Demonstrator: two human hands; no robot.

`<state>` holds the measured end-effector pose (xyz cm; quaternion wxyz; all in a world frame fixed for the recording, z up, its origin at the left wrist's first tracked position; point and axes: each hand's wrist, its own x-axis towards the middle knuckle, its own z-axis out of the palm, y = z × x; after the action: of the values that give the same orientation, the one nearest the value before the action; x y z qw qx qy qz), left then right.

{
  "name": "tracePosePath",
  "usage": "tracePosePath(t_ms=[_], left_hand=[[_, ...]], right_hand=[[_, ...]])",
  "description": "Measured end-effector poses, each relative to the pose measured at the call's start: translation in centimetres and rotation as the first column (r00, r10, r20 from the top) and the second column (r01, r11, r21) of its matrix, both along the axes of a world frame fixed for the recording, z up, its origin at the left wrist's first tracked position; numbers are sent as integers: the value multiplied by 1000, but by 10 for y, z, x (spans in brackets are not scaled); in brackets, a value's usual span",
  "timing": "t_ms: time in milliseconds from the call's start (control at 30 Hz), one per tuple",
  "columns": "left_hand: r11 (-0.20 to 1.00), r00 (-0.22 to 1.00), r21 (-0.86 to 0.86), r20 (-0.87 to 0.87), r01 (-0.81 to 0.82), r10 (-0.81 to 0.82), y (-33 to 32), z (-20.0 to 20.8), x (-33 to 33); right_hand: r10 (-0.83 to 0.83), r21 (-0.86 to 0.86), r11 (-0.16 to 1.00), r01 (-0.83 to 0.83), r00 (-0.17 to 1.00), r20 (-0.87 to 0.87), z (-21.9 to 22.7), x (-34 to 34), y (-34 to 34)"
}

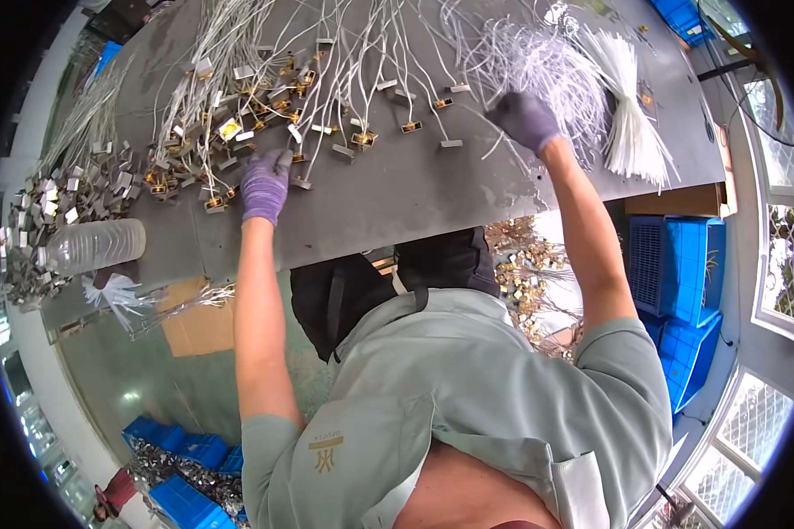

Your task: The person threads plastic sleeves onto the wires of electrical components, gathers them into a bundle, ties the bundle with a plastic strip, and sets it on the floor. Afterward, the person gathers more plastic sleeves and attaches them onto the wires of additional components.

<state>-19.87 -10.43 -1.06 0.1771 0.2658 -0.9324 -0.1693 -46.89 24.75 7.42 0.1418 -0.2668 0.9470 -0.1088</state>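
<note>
At left, with the gloved left hand (267,183) just beside the metal-ended wires (363,138), lift lightly, one at a time, so as not to drag neighbours. Fingers drawn close together; cannot tell whether pinching anything. Spread over the grey table (388,198): thin pale leads with small boxy ends, silver and brassy yellow. At right, with the gloved right hand (528,122) bunched at the near-left edge of the loose clear strands (547,70), draw singly to avoid snags; cannot tell whether gripping one. Glossy, translucent, tangled, just beside a gathered white bundle (631,141).
</note>
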Motion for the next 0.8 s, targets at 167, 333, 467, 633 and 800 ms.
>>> tracePosePath(t_ms=[167, 333, 467, 633, 800], left_hand=[[998, 998, 4, -18, 67, -67, -3, -1, -9], [794, 981, 600, -193, 94, 30, -27, -22, 14], [601, 922, 778, -348, 184, 169, 8, 53, 26], [894, 841, 329, -533, 304, -89, 15, 51, 88], [490, 826, 821, -475, 292, 304, 55, 75, 128]], right_hand=[[-158, 32, 987, 159, 987, -20, -25, 27, 36], [-18, 143, 989, 34, 994, -111, -49, 20, 14], [-4, -46, 999, 2, 998, -59, -49, 11, 33], [-86, -470, 768, 435, 797, 598, 1, 23, 14], [40, -876, 400, 268, 950, 309, -12, 38, 0]])
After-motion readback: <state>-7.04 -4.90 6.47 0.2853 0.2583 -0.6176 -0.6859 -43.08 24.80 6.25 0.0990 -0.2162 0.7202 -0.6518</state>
